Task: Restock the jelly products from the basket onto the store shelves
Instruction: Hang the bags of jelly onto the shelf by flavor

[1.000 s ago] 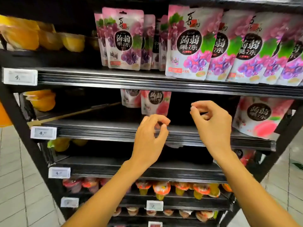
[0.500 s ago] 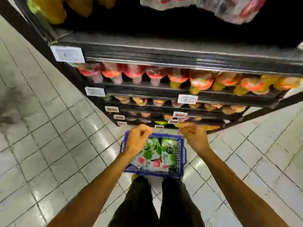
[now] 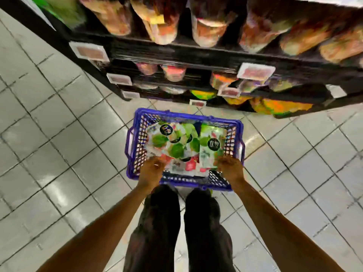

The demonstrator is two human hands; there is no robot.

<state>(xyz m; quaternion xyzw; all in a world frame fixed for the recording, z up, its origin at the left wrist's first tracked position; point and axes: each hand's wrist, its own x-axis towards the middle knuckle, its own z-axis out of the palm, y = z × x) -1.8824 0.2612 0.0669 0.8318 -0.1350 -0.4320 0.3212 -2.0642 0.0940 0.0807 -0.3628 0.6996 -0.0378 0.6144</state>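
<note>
A blue plastic basket (image 3: 135, 146) stands on the tiled floor in front of my feet. It holds several jelly pouches (image 3: 176, 148) with white, green and red print. Both my hands reach into its near end. My left hand (image 3: 152, 170) lies over the pouches at the near left corner. At the near right, my right hand (image 3: 229, 166) sits on the bottom edge of a green-and-white pouch (image 3: 212, 146). Both sets of fingers point down into the pile, and blur hides whether they grip anything.
The black store shelves (image 3: 196, 54) rise just beyond the basket, with rows of jelly cups (image 3: 208, 30) and white price tags (image 3: 255, 71) on their fronts. Grey floor tiles (image 3: 59, 134) spread left and right. My dark trouser legs (image 3: 163, 222) stand right behind the basket.
My view dropped from the upper pouch shelves to the floor. Both hands came down from the middle shelf into the near end of the basket.
</note>
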